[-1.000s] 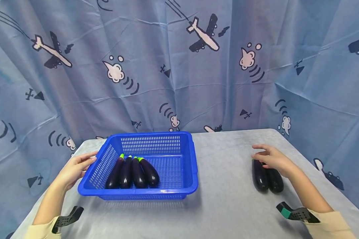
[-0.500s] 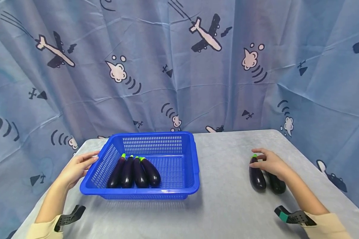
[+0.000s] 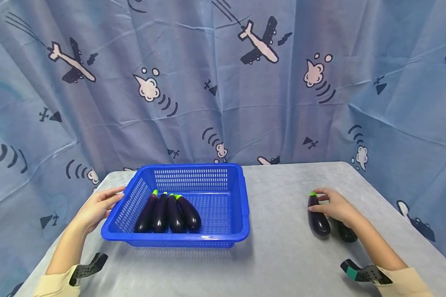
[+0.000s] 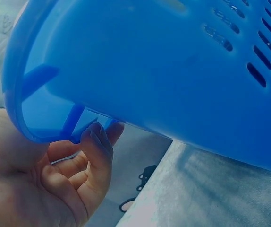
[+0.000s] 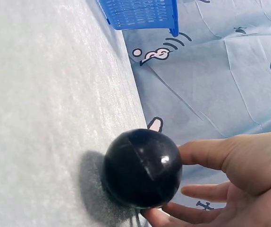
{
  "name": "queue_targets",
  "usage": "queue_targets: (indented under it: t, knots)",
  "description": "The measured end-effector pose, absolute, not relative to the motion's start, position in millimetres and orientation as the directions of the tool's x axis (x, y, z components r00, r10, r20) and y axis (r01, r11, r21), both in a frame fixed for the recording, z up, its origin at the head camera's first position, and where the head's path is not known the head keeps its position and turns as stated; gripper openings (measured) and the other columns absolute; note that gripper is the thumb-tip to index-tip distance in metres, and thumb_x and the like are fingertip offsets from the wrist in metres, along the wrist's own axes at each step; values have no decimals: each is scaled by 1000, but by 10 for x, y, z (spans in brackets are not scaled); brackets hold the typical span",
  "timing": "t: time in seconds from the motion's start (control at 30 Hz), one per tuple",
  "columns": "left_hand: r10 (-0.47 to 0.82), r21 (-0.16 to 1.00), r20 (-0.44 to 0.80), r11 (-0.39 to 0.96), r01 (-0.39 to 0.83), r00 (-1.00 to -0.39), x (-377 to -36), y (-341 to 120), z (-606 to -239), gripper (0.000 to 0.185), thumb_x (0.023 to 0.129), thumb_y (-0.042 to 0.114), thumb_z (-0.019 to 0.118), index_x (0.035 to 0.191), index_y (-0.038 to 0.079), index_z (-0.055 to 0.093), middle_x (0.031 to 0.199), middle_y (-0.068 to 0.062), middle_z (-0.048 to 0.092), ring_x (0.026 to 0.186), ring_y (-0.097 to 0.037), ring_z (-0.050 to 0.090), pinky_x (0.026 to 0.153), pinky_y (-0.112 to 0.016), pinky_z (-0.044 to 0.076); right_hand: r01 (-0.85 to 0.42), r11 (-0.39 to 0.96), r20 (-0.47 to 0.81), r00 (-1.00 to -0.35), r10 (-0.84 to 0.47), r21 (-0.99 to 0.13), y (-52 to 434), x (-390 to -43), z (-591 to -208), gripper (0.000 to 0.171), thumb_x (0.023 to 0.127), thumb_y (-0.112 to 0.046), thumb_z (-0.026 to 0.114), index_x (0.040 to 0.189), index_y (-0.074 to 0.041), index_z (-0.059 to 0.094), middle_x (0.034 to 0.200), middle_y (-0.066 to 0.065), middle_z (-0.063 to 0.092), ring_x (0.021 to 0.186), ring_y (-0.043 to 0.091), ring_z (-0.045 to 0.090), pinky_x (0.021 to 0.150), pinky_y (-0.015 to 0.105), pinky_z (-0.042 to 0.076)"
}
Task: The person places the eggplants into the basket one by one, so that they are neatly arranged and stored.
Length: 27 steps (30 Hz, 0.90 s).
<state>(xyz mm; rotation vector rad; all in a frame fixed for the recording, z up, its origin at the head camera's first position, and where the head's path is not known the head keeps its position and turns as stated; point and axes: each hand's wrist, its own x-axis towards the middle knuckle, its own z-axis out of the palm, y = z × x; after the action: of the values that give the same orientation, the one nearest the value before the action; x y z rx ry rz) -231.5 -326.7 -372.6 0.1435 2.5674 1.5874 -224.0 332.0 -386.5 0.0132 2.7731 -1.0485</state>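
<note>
now right hand [image 3: 336, 206] grips eggplant [image 3: 317, 218], lifted

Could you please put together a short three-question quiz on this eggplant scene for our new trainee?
1. How many eggplants lie in the blue basket?
2. True or false: the left hand rests on the basket's rim.
3. Which does the right hand grip: (a) the nearer eggplant, (b) the far eggplant, (c) the basket?

Key: 1. Four. 2. True. 3. (a).
</note>
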Motion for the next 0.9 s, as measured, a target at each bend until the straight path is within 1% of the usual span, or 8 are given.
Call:
queue_targets:
  t: [0.07,0.13,0.2,0.27,0.4,0.57,0.9]
  knots:
    - [141,897,-49,442,18,-989,-2311,-3264,-3723,59,115,23,44,159,-13,28,143,-33,57,95,0,68,85,-29,62,101,750,-204,-978,-46,-653,3312,-2245,-3867,79,100,-20,72,153,19,28,144,49,40,117,53,61,89,52,60]
    - [137,900,-45,435,19,-989,-2309,-3260,-3720,59,115,23,45,159,-13,29,135,-23,65,94,-1,68,83,-28,62,124,746,-236,-971,-46,-654,3303,-2249,-3864,80,101,-22,71,153,19,27,144,49,40,116,52,61,89,51,61]
    - [136,904,-44,427,18,-990,-2310,-3256,-3719,58,115,22,45,159,-13,30,128,-14,69,93,-2,69,83,-27,62,139,746,-260,-965,-47,-651,3296,-2253,-3864,81,101,-24,71,153,20,26,143,50,40,116,51,62,88,51,61]
    - [134,906,-44,422,17,-990,-2309,-3252,-3719,59,115,22,45,159,-13,30,124,-9,70,93,-2,69,82,-27,62,139,748,-269,-962,-55,-649,3293,-2259,-3864,81,102,-24,70,153,20,25,142,50,40,116,51,62,87,51,61]
    - [132,912,-48,411,11,-990,-2301,-3246,-3720,59,115,22,45,159,-13,29,119,-4,70,92,-3,69,81,-27,62,125,747,-268,-961,-74,-653,3293,-2266,-3858,81,103,-24,68,153,21,24,141,51,41,114,50,63,84,51,62]
    - [145,925,-44,380,14,-988,-2310,-3237,-3717,59,115,20,45,158,-15,26,108,7,69,89,-2,69,79,-26,62,111,737,-256,-963,-86,-667,3290,-2234,-3853,80,103,-24,68,153,21,24,139,51,43,114,50,63,81,50,63]
    - [142,927,-46,376,11,-989,-2292,-3242,-3705,60,114,22,46,158,-15,28,106,11,68,90,-2,69,80,-26,62,127,707,-264,-961,-88,-696,3289,-2250,-3873,81,103,-24,68,155,18,23,140,49,44,114,48,64,82,51,63]
